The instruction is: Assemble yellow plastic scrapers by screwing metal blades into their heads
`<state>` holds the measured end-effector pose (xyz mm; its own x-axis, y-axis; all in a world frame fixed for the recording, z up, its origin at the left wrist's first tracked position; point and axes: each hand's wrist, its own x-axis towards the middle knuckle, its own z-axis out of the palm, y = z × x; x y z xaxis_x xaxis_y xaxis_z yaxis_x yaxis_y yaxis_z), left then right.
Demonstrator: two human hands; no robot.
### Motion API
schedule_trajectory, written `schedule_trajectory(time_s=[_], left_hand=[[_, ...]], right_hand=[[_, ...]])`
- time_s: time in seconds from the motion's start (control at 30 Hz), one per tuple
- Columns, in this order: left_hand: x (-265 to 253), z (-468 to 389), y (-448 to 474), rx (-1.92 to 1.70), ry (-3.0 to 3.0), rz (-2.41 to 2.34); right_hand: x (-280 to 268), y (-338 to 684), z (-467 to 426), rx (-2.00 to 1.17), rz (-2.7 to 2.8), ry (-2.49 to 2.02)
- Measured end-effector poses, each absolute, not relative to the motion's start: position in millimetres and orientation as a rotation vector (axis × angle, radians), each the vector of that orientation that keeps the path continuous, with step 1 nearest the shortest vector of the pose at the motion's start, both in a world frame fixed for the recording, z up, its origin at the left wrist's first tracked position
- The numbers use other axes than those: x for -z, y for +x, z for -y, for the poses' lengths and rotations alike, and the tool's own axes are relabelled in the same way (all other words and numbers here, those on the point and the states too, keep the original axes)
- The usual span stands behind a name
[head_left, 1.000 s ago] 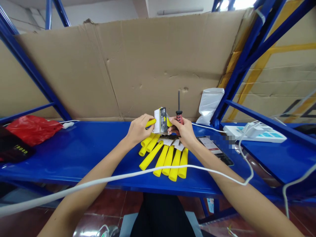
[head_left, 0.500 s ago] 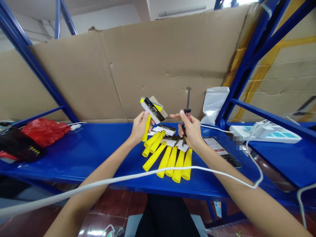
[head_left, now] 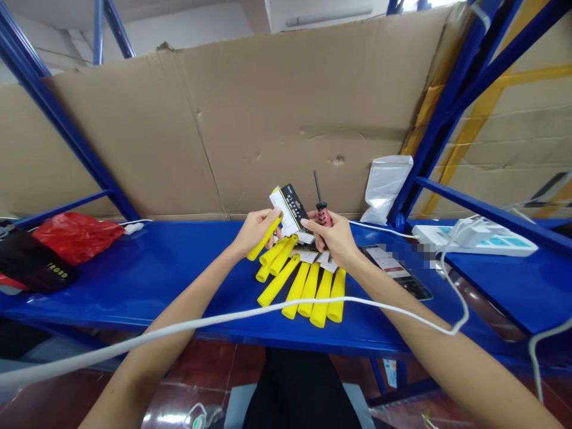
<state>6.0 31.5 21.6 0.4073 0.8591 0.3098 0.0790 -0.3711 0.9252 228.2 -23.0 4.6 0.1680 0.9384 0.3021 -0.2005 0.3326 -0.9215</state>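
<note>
My left hand [head_left: 260,227] is closed around a yellow tube [head_left: 267,236], slanting from lower left to upper right. A black-and-white printed card [head_left: 289,208] stands up at the tube's top end. In my right hand [head_left: 336,236] is a screwdriver [head_left: 323,214] with a red and black handle, its dark shaft pointing up. The right thumb touches the card's lower right side. Below my hands several more yellow tubes [head_left: 279,286] lie fanned out on the blue table [head_left: 187,268], with similar cards [head_left: 308,255] at their far ends, partly hidden by my hands.
A phone [head_left: 397,271] lies right of the tubes. Farther right is a white power strip [head_left: 478,238] with a plug. A white cable [head_left: 250,313] crosses in front of my forearms. Red [head_left: 78,238] and black bags lie at left. Cardboard [head_left: 268,119] stands behind the table.
My right hand has moved left with the screwdriver, and its thumb now meets the card. The card has turned and tilted in my left hand; the tube slants more.
</note>
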Motion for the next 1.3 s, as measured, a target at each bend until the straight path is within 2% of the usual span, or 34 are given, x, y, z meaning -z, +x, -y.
schedule_trajectory(time_s=[0.27, 0.47, 0.6, 0.8, 0.9, 1.1, 1.3], left_hand=[[-12.2, -45.4, -6.5, -1.035, 2.383, -1.101], [-7.2, -51.5, -10.7, -1.088, 2.643, -1.230], [-15.1, -44.3, -11.1, -1.146, 2.470, -1.185], [-28.7, -39.2, -4.5, -1.054, 1.692, -0.860], [-32.3, -41.2, -3.3, -0.986, 1.483, -0.776], [-22.5, -49.6, -6.0, -0.927, 1.440, -0.828], [2.3, -61.0, -13.8, -0.719, 1.654, -1.122]], right_hand=[[-4.7, 234.8, 16.4, -0.912, 1.005, -0.914], [-11.3, 233.8, 19.5, -1.012, 1.018, -0.846], [-17.4, 233.8, 26.0, -1.091, 1.045, -0.771], [-16.5, 238.8, 22.6, -1.075, 0.993, -0.785], [-14.0, 243.0, 16.9, -1.043, 0.983, -0.830], [-7.8, 249.1, 7.8, -0.977, 1.037, -0.916], [-7.5, 254.0, 2.8, -0.836, 1.263, -1.109]])
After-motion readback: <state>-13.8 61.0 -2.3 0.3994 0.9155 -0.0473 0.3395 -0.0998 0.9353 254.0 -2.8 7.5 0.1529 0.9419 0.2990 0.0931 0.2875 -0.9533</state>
